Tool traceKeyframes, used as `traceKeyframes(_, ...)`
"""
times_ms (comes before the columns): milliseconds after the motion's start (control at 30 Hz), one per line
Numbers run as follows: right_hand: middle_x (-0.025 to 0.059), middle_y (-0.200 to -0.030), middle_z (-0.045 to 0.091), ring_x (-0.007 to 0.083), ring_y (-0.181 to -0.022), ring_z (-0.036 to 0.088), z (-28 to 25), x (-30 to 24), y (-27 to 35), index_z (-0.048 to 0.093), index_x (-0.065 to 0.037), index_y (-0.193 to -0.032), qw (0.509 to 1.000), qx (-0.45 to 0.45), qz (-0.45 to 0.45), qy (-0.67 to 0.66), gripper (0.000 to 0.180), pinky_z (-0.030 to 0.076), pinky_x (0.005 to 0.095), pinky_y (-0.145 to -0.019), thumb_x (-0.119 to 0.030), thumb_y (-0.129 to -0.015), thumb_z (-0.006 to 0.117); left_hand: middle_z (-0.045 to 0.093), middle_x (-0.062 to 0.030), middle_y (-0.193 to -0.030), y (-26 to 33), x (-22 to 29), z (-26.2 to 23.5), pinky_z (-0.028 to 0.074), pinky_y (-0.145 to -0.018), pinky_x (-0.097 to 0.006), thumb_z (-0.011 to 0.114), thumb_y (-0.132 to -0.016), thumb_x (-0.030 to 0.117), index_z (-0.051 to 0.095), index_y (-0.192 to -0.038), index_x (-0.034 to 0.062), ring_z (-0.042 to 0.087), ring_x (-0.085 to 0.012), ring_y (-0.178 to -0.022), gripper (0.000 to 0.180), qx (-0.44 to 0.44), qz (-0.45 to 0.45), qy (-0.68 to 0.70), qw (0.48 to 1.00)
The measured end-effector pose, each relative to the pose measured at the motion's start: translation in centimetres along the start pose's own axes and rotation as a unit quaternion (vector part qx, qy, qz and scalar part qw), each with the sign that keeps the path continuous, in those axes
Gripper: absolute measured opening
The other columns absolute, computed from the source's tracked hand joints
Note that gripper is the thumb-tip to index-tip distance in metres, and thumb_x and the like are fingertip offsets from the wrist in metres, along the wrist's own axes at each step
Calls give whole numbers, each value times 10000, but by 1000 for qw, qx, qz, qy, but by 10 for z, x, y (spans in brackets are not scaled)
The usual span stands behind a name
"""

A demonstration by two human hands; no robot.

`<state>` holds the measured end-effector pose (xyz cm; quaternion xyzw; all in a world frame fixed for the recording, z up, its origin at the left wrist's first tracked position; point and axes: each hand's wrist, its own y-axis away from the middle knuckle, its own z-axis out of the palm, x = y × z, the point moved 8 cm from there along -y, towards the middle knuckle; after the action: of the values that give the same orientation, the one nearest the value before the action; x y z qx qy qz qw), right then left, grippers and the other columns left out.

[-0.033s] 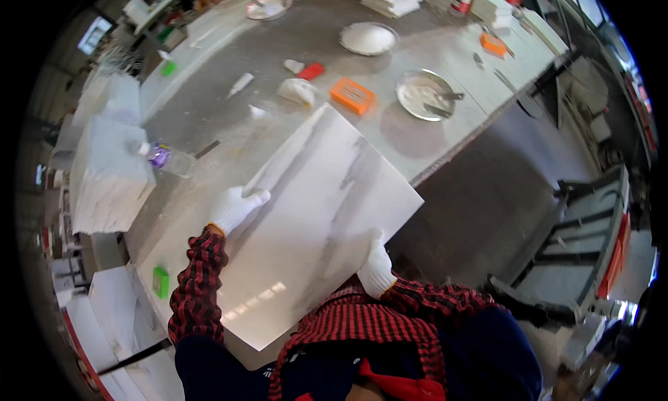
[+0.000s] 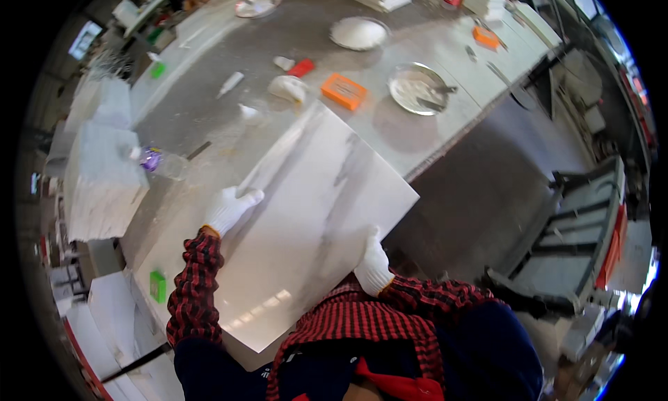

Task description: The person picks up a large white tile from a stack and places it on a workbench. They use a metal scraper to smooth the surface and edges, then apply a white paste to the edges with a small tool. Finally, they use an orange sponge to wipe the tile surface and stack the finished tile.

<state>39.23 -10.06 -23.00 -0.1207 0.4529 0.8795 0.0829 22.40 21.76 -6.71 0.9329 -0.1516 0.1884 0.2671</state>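
Two hands in white gloves hold a big white tile (image 2: 306,227) with grey streaks. The left hand (image 2: 228,207) lies flat on the tile's left edge, with the fingers spread out on top. The right hand (image 2: 374,262) grips the tile's near right edge, with the fingers closed around it. The tile is shiny and sits tilted on the near end of a long grey table (image 2: 229,115). Its right corner sticks out past the table edge.

Just past the tile's far corner lies a flat orange box (image 2: 344,91). To the right of that box is a round metal dish (image 2: 417,88). Farther away from the hands is a round white plate (image 2: 358,33). A small red piece (image 2: 301,68) lies near a white lump (image 2: 289,88).

To the left of the left hand lies a clear bottle with a purple label (image 2: 158,161). Beside it is a stack of white tiles (image 2: 101,178). A small green block (image 2: 158,287) sits below the left sleeve.
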Motion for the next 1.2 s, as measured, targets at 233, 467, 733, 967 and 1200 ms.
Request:
traceKeyframes(233, 133, -1327, 637, 269, -1171, 638, 24, -35, 48, 504, -28, -1421, 993, 59, 36, 92, 668, 564, 460, -938, -587, -1063, 425, 683, -260, -1221, 24, 27, 8, 506, -932, -491, 741, -856, 537, 556, -1382, 14, 653, -426, -1122, 764, 146, 57, -75, 985)
traceKeyframes(467, 184, -1189, 696, 298, -968, 725, 7, -47, 41, 521, 29, -1371, 959, -81, 103, 253, 656, 614, 385, -784, -547, -1070, 430, 630, -235, -1346, 50, 46, 17, 473, -985, -505, 719, -898, 451, 428, -1508, 79, 615, -432, -1178, 771, 246, 117, -120, 955)
traceKeyframes(733, 147, -902, 751, 196, -763, 705, 14, -69, 38, 729, 52, -1012, 877, -196, 113, 423, 614, 560, 280, -703, -524, -1046, 518, 591, -268, -1379, 49, 54, 29, 463, -1015, -500, 721, -898, 428, 403, -1534, 85, 579, -440, -1228, 790, 197, 36, -152, 968)
traceKeyframes(967, 94, -974, 750, 121, -821, 657, 18, -112, 41, 732, 35, -1055, 837, -305, 158, 427, 517, 526, 277, -730, -453, -1049, 564, 519, -271, -1463, 61, 95, 69, 425, -1095, -459, 707, -901, 512, 383, -1552, 53, 513, -410, -1335, 860, 249, 101, -209, 940)
traceKeyframes(1200, 123, -866, 715, 296, -802, 709, 78, -367, 78, 703, -133, -1183, 609, -47, -469, 637, 295, 552, 399, -697, -307, -947, 676, 310, -255, -1627, 121, 237, 182, 221, -1233, -548, 800, -776, 486, 382, -1569, 108, 272, -435, -1507, 973, 132, 224, -187, 947)
